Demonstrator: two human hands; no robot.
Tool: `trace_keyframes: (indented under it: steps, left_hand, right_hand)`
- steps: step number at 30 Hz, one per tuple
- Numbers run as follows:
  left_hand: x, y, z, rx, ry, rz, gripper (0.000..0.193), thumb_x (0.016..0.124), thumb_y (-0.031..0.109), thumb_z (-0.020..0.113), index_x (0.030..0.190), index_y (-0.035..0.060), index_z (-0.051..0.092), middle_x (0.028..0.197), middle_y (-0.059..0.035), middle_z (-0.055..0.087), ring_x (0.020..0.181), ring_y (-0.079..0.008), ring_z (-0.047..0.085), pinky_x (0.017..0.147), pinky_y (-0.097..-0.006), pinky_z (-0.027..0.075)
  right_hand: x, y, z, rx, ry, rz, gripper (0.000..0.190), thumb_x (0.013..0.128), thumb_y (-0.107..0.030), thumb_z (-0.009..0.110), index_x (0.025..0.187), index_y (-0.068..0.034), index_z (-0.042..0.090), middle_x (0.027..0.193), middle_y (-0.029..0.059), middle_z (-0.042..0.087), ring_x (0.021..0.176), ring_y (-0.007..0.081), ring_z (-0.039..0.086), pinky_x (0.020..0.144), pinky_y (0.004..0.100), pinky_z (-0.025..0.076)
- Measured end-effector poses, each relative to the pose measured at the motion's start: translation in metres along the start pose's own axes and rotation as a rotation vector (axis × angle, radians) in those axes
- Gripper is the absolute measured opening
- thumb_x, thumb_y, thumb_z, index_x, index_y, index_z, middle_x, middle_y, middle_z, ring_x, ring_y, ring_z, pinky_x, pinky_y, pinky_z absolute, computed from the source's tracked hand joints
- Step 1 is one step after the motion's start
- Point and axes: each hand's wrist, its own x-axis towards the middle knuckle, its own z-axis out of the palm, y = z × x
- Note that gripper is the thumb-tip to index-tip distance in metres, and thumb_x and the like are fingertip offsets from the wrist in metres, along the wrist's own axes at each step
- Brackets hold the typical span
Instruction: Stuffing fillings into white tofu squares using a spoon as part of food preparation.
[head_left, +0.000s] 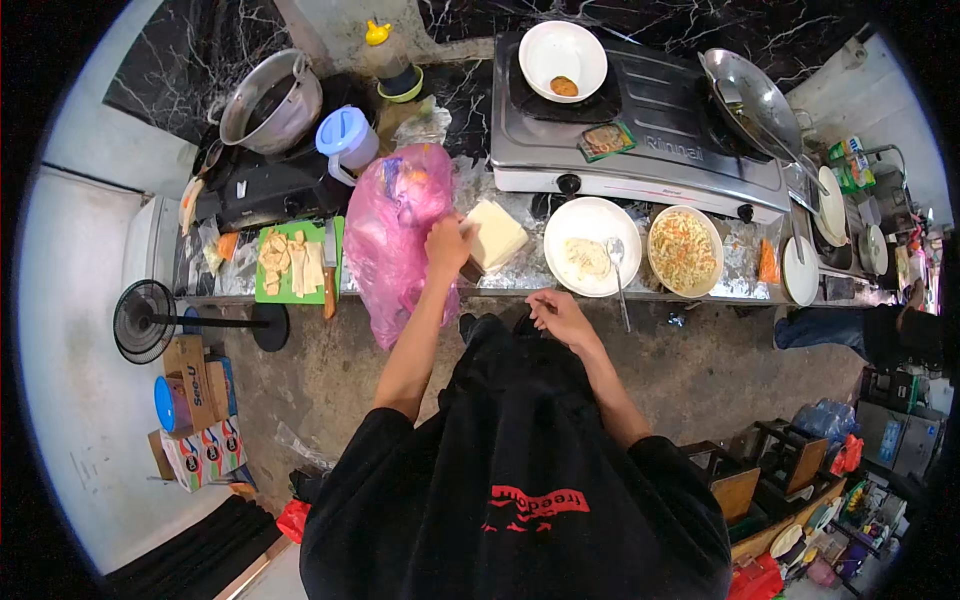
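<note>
My left hand (448, 244) is between a pink plastic bag (397, 225) and a stack of square pale wrapper sheets (495, 235); its fingertips are near the stack's left edge, and whether they grip anything is unclear. My right hand (559, 316) hovers just off the counter's front edge, fingers loosely curled, with nothing visible in it. Right of the sheets stands a white bowl (559, 262) with pale paste and a metal spoon (616, 259). Beside it a bowl holds shredded vegetable filling (685, 250). On a green cutting board (276, 294) lie folded wrapper pieces and a knife (330, 277).
A Rinnai gas stove (637, 180) carries a white bowl (562, 45), a small packet (606, 141) and a wok (754, 97). A blue-lidded jug (347, 139) and a large pot (271, 105) stand back left. Another person's leg (825, 330) shows at far right.
</note>
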Motion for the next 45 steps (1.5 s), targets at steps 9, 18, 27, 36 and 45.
trace_keyframes:
  steps: [9,18,27,36,45]
  left_hand:
    - [0.007,0.004,0.020,0.156,0.058,0.195,0.029,0.082,0.028,0.067,0.100,0.0052,0.064,0.098,-0.0183,0.062,0.092,-0.0390,0.058,0.077,-0.0478,0.048]
    - [0.003,0.004,0.027,0.093,0.125,0.131,0.027,0.082,0.025,0.067,0.101,0.0065,0.065,0.099,-0.0170,0.062,0.092,-0.0390,0.058,0.076,-0.0483,0.046]
    - [0.006,0.002,0.033,0.073,0.216,0.141,0.023,0.081,0.024,0.067,0.097,0.0086,0.065,0.099,-0.0144,0.061,0.091,-0.0343,0.058,0.075,-0.0483,0.040]
    - [0.003,0.013,0.031,0.075,0.274,0.217,0.032,0.079,0.023,0.068,0.108,0.0083,0.061,0.100,-0.0144,0.061,0.092,-0.0343,0.057,0.080,-0.0452,0.040]
    - [-0.005,0.040,0.034,-0.087,-0.048,0.384,0.033,0.077,0.026,0.070,0.100,0.0051,0.062,0.092,-0.0161,0.061,0.083,-0.0363,0.060,0.074,-0.0444,0.048]
  right_hand:
    - [-0.004,0.001,0.002,-0.022,0.031,-0.007,0.018,0.092,-0.008,0.054,0.104,0.005,0.060,0.085,0.0077,0.061,0.069,0.0129,0.058,0.059,0.0275,0.049]
    - [-0.001,0.006,0.011,-0.019,0.061,-0.037,0.017,0.091,-0.007,0.054,0.102,0.005,0.060,0.082,0.0078,0.062,0.065,0.0125,0.058,0.059,0.0278,0.049]
    - [0.031,-0.001,0.023,-0.176,0.074,-0.199,0.012,0.089,0.001,0.051,0.100,0.003,0.057,0.075,0.0052,0.058,0.063,0.0091,0.056,0.057,0.0254,0.048]
    - [0.036,0.005,0.030,-0.125,0.134,-0.217,0.014,0.088,0.002,0.051,0.100,0.003,0.056,0.072,0.0037,0.057,0.058,0.0091,0.055,0.055,0.0238,0.047]
    - [0.043,0.000,0.029,-0.112,0.129,-0.220,0.016,0.087,0.002,0.049,0.101,0.003,0.057,0.073,0.0043,0.057,0.057,0.0098,0.055,0.053,0.0244,0.046]
